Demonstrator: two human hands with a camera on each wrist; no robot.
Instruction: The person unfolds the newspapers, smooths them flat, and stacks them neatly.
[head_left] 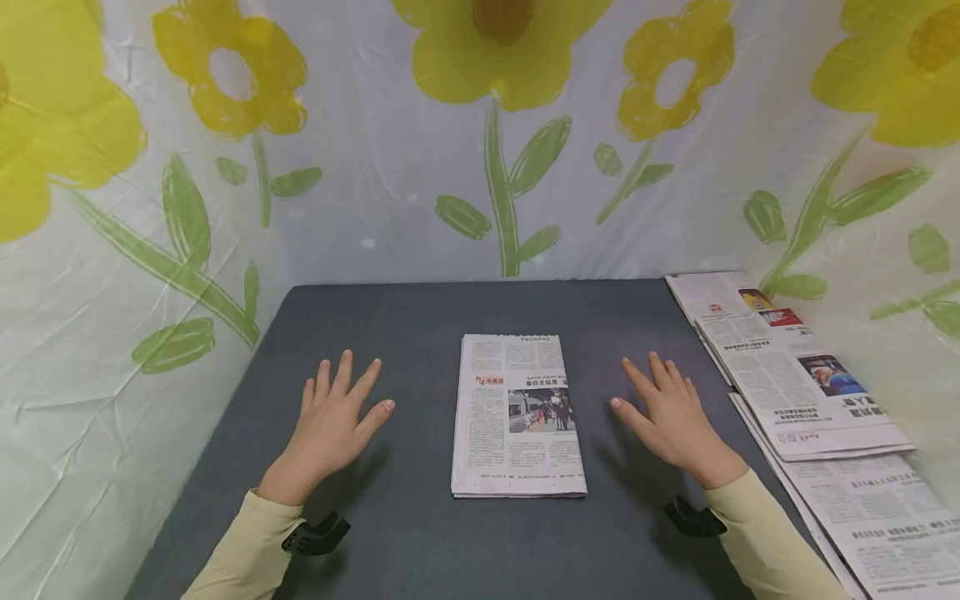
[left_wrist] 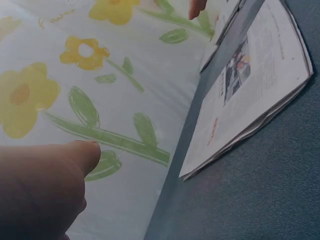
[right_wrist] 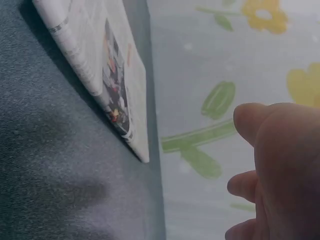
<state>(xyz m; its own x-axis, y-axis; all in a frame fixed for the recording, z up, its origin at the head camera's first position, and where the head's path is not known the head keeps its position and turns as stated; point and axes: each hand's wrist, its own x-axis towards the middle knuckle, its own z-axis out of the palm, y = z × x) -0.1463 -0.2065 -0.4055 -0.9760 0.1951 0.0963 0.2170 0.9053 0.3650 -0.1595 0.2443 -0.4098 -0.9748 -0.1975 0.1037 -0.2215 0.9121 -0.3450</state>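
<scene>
Dark-grey table (head_left: 390, 321) carries a folded newspaper (head_left: 486, 458), flat nr the middle, btwn both hands, colour photo (head_left: 542, 410) face up. L hand (head_left: 330, 435) is left of the newspaper, R hand (head_left: 670, 423) right of it, neither touching it; fingers (head_left: 342, 375) on both straight & spread, w/ nothing held. Overlapping newspapers (head_left: 765, 358) lie farther R of it. Flower-print sheeting (head_left: 375, 225) stands behind it & on either side. Cuffs: pale-yellow sleeves (head_left: 247, 546) w/ blk wrist devices (head_left: 317, 535).

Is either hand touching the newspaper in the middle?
No, bare table shows between the middle newspaper and the left hand and right hand.
</scene>
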